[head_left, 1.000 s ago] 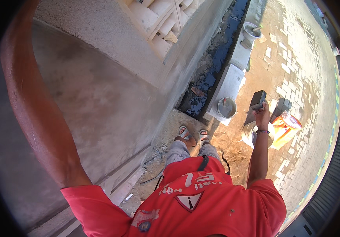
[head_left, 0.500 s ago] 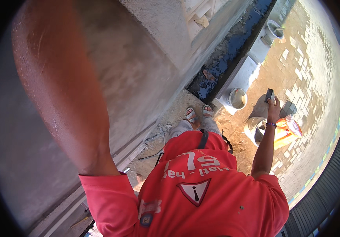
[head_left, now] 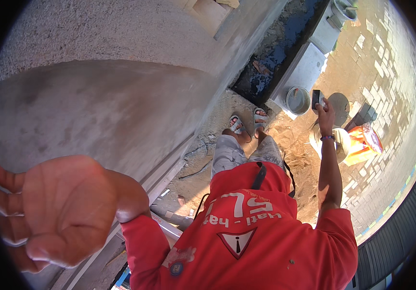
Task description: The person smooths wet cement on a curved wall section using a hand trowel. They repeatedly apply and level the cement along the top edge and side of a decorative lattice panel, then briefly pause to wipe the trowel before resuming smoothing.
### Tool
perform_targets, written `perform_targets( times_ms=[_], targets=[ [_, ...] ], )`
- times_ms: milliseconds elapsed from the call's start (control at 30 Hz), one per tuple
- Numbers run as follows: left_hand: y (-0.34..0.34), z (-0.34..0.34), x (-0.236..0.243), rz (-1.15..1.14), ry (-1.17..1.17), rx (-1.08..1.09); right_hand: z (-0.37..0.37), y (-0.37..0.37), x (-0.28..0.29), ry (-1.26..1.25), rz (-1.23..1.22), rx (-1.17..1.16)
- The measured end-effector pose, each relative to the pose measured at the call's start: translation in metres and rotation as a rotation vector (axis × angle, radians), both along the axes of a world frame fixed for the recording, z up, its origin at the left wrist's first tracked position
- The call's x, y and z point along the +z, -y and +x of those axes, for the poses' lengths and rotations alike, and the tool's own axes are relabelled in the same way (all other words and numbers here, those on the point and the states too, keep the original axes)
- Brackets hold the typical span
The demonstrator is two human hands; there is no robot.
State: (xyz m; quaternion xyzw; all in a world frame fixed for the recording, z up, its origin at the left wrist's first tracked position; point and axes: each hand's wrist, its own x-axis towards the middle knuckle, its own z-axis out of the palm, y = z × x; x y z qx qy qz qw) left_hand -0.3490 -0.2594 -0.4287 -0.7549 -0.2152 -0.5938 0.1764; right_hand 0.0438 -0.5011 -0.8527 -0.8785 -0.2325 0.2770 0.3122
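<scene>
My left hand [head_left: 56, 212] is raised close to the camera at the lower left, palm showing and fingers loosely curved apart, with nothing in it. My right hand [head_left: 324, 110] is closed on a dark grey block [head_left: 317, 98] with a paler face. It is held out at arm's length beside a round grey bucket [head_left: 297, 101]. Under my right forearm are a cream bucket [head_left: 343, 142] and an orange and white sack [head_left: 365, 144]. Dark grey blocks [head_left: 365, 115] lie just beyond the sack.
A smooth grey wall [head_left: 87, 111] runs along my left. A ditch of dark water [head_left: 270, 53] lies past my sandalled feet, edged by pale slabs [head_left: 304, 65]. A second bucket [head_left: 344, 10] stands farther along. Sand [head_left: 295, 183] and patchy paving [head_left: 381, 72] are on the right.
My left arm has come down from high at the left, so its open palm now shows. My right hand, still with the block, sits higher in the picture, as does the ground scene.
</scene>
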Motion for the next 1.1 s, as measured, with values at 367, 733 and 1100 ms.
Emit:
perform_targets(
  times_ms=[367,733,1100],
  targets=[
    [0.172,-0.061,-0.632,-2.13,-0.246,0.609,-0.188,0.018,-0.183,-0.898,-0.063,-0.28],
    [0.098,-0.041,-0.84,-1.898,-0.514,1.002,-0.273,-0.004,-0.276,-1.16,-0.047,-0.158],
    [0.097,-0.006,-0.862,-1.849,-0.347,1.182,-0.265,-0.004,-0.273,-1.218,-0.072,-0.249]
  ],
)
